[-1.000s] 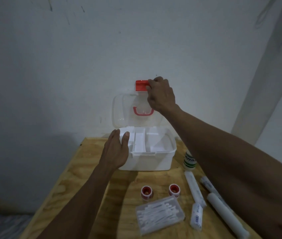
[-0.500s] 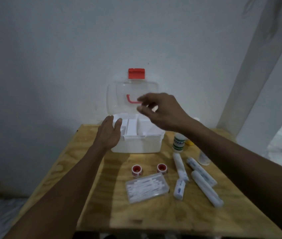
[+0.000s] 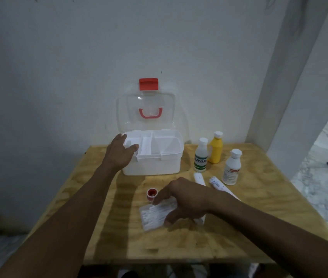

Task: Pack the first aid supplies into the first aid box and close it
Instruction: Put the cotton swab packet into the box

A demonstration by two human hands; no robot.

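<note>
Table against the wall. Box at its back edge, clear lid up, red latch on top. Left hand lies open on box's left rim, gripping nothing. Right hand spread over swab case, grip half open, fingertips touching it, not closed. Three bottles right of box. Gauze rolls behind right hand. Tape roll just beside case.

wall: white | table: plywood | floor: marbled | light: dim
</note>
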